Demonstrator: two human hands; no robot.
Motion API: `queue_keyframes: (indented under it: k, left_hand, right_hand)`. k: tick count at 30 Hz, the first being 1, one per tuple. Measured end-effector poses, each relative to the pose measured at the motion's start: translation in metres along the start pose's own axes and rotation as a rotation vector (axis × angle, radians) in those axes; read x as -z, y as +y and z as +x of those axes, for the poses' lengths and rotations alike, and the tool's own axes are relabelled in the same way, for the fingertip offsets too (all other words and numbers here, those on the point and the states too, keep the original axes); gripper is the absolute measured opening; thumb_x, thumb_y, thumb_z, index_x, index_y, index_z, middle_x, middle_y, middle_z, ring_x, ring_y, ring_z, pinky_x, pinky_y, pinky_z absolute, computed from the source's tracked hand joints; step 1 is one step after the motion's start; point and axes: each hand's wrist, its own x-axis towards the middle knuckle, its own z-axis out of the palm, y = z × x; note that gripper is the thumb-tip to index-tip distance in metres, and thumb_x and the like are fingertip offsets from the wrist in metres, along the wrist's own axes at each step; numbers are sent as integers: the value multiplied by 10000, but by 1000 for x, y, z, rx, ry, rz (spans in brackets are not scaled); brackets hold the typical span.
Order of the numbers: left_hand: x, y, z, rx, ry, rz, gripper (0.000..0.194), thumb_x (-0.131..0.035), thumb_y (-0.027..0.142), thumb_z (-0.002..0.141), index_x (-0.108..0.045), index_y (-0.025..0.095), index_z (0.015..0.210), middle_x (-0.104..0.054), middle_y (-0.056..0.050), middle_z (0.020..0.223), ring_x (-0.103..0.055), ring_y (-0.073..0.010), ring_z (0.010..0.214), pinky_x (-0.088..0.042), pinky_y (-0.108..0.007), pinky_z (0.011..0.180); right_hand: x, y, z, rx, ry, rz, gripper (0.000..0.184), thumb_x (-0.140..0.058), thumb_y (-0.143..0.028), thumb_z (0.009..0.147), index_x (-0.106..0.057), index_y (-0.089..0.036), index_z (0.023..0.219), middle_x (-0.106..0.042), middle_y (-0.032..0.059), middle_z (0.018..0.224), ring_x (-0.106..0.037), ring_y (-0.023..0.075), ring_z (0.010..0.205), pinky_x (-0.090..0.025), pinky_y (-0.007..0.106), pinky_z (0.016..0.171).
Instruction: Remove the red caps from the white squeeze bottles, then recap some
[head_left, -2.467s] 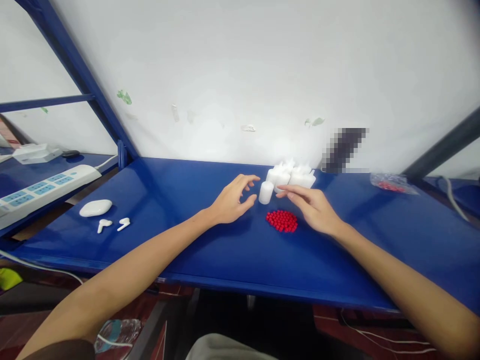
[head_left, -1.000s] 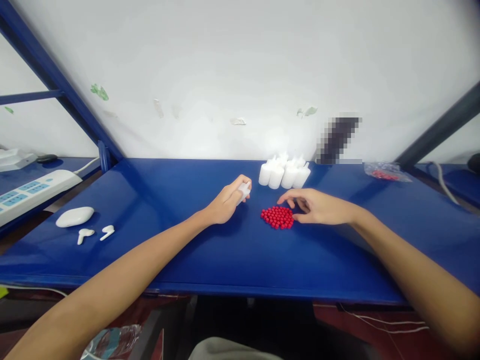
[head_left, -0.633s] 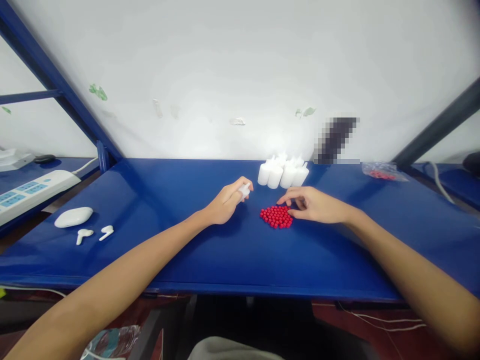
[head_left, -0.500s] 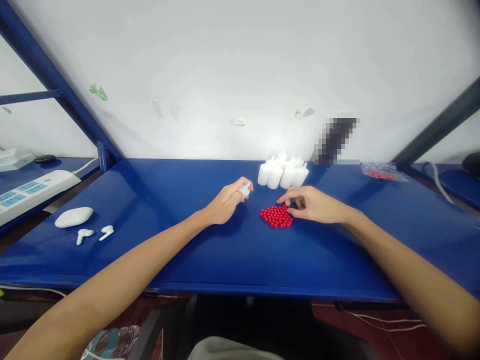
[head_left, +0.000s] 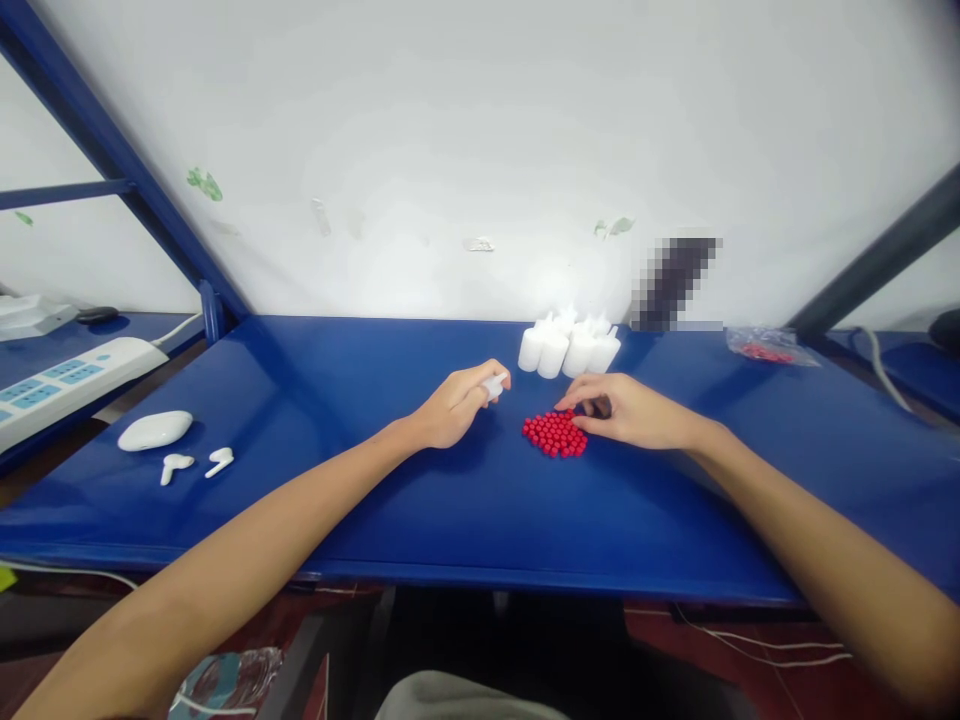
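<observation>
My left hand (head_left: 452,408) is closed around a small white squeeze bottle (head_left: 495,385), whose nozzle points up and to the right; the fingers cover most of its body. At the right edge of a pile of small red caps (head_left: 553,435), my right hand (head_left: 637,410) hovers with thumb and index finger apart and nothing visible between them. Just behind the pile stands a cluster of several white bottles (head_left: 553,355) with narrow nozzles, upright on the blue table (head_left: 465,510).
Wireless earbuds (head_left: 220,461) lie by their white case (head_left: 155,431) at the left, near a power strip (head_left: 82,380). A clear plastic bag (head_left: 772,348) with red pieces rests at the back right. Blue frame posts (head_left: 885,250) flank the table against a white wall.
My right fingers have come slightly lower toward the red caps. The left hand keeps its hold on the bottle, and the view has shifted a little.
</observation>
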Motion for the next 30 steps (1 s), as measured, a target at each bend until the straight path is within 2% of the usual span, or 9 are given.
queue_keyframes:
  k: [5, 10, 15, 20, 30]
  left_hand:
    - [1, 1, 0, 0, -4, 6, 258, -275, 215, 924, -512, 180, 1020, -545, -16, 853, -497, -153, 763, -418, -284, 747]
    - [0, 0, 0, 1, 7, 13, 258, -275, 227, 932, -514, 180, 1018, -545, -18, 850, -499, -153, 758, -423, -286, 751]
    - [0, -2, 0, -3, 16, 18, 265, -275, 242, 931, -519, 180, 1015, -544, -16, 840, -503, -153, 744, -421, -284, 737]
    - [2, -1, -1, -6, -6, 27, 266, -277, 236, 925, -519, 181, 1020, -548, -14, 850, -500, -150, 748, -426, -279, 743]
    - [-1, -2, -1, -6, 5, 31, 289, -273, 259, 910, -528, 176, 1017, -542, -23, 849, -494, -163, 758, -431, -292, 745]
  right_hand:
    - [0, -3, 0, -35, -7, 21, 289, -603, -353, 863, -725, -190, 1067, -670, 87, 1007, -573, 175, 729, -488, 340, 671]
    - [1, -3, 0, -4, -40, -15, 304, -574, -373, 899, -727, -218, 1111, -656, 81, 1032, -583, 187, 792, -472, 347, 719]
    - [1, 0, 1, 5, -41, -7, 338, -567, -440, 908, -734, -234, 1118, -658, 80, 1021, -568, 179, 747, -454, 349, 699]
    - [-1, 4, 2, 14, -42, 17, 352, -566, -484, 907, -751, -242, 1083, -658, 82, 1007, -567, 186, 763, -443, 349, 700]
    - [-3, 0, 2, 3, -7, 22, 323, -582, -466, 899, -761, -217, 1001, -669, 80, 982, -571, 183, 766, -447, 342, 696]
